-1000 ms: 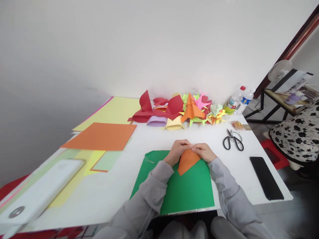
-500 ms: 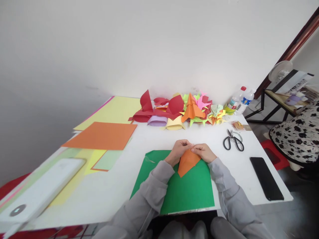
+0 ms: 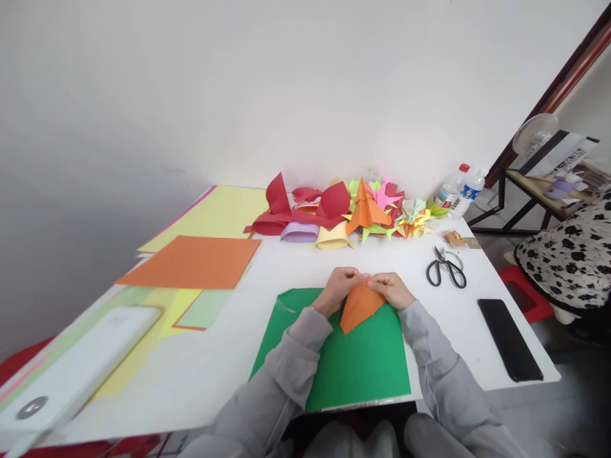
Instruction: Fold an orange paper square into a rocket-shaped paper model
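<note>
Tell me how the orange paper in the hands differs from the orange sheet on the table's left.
The held paper is pinched by the left hand and right hand; the orange sheet lies untouched. The held paper looks smaller than the orange sheet. The held paper tapers to a point toward the person; the orange sheet is broad and four-sided. Both are orange.

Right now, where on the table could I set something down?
Bare table: between the green sheet and pale green paper, and between the right sleeve and phone. Crowded: along the wall, with paper shapes and bottles, and where left hand and right hand pinch folded orange paper.
</note>
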### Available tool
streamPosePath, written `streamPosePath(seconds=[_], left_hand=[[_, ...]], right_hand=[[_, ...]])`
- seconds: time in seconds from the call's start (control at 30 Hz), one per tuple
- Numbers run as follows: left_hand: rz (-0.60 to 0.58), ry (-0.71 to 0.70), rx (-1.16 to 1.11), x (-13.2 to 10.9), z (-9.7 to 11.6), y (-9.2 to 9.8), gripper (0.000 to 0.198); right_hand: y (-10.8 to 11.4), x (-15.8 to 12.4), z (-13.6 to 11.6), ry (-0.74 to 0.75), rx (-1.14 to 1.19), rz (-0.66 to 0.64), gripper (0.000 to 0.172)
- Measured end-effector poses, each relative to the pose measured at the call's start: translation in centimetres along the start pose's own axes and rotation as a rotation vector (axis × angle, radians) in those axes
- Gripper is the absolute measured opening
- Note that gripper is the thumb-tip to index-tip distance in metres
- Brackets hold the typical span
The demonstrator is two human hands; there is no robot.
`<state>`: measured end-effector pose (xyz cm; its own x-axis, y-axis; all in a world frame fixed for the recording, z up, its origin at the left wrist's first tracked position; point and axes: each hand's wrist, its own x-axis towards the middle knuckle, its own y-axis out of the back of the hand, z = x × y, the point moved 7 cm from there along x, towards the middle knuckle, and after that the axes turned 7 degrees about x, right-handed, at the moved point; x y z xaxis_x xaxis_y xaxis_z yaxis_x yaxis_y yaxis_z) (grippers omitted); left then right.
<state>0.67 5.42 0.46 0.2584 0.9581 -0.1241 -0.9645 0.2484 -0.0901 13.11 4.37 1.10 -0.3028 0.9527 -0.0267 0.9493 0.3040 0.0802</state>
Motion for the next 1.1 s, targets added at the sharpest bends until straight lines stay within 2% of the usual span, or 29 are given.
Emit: streamPosePath(seconds=[0.27, 0.53, 0.9, 1.1], left_hand=[[0.012, -0.001, 0.012, -0.2, 0.3, 0.0, 0.042], [0.027, -0.055, 0.079, -0.2, 0.8, 0.0, 0.045], [0.115, -0.044, -0.023, -0.4, 1.2, 0.6, 0.028], [0.084, -0.037, -0.127, -0.2, 0.9, 0.6, 0.030]], right_hand=[[-0.2, -0.4, -1.3, 0.066, -0.119, -0.032, 0.034], [0.2, 0.0, -0.4, 0.016, 0.079, 0.019, 0.035], [1.1, 0.2, -0.2, 0.050, 0.070, 0.124, 0.033], [1.7, 0.2, -0.4, 0.077, 0.077, 0.173, 0.034]])
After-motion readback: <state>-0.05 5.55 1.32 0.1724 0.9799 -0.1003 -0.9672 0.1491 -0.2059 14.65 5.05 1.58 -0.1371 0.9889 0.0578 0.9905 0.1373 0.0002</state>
